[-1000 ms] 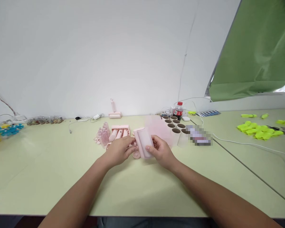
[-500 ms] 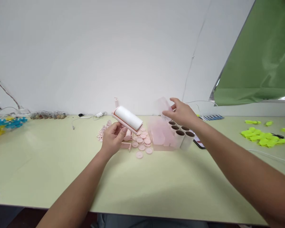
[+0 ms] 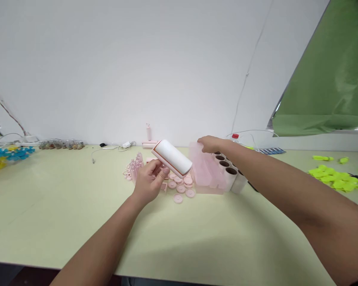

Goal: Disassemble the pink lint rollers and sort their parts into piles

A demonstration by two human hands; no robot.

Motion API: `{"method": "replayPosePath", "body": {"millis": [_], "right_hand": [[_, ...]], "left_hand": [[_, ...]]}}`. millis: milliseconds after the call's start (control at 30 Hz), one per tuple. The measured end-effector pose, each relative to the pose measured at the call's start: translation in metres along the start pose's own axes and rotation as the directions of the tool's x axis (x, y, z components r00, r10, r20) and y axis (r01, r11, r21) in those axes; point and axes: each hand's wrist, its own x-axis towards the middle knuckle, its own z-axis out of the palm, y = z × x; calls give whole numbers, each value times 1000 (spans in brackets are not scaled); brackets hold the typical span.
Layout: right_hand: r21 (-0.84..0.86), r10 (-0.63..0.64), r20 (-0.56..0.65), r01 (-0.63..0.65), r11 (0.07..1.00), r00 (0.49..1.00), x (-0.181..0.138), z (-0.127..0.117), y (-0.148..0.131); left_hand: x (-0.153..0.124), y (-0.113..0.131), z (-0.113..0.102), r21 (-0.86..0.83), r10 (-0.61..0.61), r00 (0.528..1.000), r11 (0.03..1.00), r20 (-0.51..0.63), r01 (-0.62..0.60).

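Note:
My left hand (image 3: 150, 180) is closed on a lint roller (image 3: 173, 157), a white roll in a pink holder, held tilted above the table. Reaching to the back, my right hand (image 3: 210, 143) has its fingers bent over the far end of a pink translucent cover (image 3: 196, 149); its fingertips are partly hidden. More such covers (image 3: 207, 174) lie bunched in front of it. White rolls with brown cores (image 3: 230, 174) stand upright beside them, partly behind my right forearm. Below the lint roller lie several round pink caps (image 3: 181, 188).
Clear pink parts (image 3: 136, 163) stand left of the caps. A small pink roller (image 3: 148, 132) is upright near the wall. Yellow-green pieces (image 3: 331, 174) lie at right, blue and yellow ones (image 3: 12, 155) at far left. A red-capped bottle (image 3: 235, 137) is behind my right arm.
My right hand, earlier raised with a blurred translucent pink piece, has come down and left to the covers. My left hand has shifted slightly right and down with the lint roller.

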Motion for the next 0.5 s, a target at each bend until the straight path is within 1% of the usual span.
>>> {"method": "replayPosePath", "body": {"millis": [133, 233, 333, 400, 433, 467, 500], "right_hand": [[15, 17, 17, -17, 1000, 1000, 2, 3, 5], [56, 10, -15, -9, 998, 1000, -3, 0, 6], [101, 1, -111, 10, 995, 994, -18, -9, -3], [166, -12, -212, 48, 985, 977, -38, -15, -17], [220, -25, -269, 87, 972, 963, -51, -17, -27], [410, -33, -354, 186, 893, 935, -65, -18, -38], [562, -65, -393, 296, 772, 917, -81, -17, -49]], "left_hand": [[0, 0, 0, -13, 12, 1000, 1000, -4, -12], [0, -1, 1, -17, 12, 1000, 1000, 3, -12], [1, -1, -1, -9, 17, 1000, 1000, 1, -17], [2, -1, -2, -9, 22, 1000, 1000, 16, -22], [3, -1, -3, -11, 27, 999, 1000, 35, -26], [3, -1, -3, -12, 34, 998, 999, 61, -33], [3, 0, -2, -10, 45, 994, 999, 96, -44]]}}
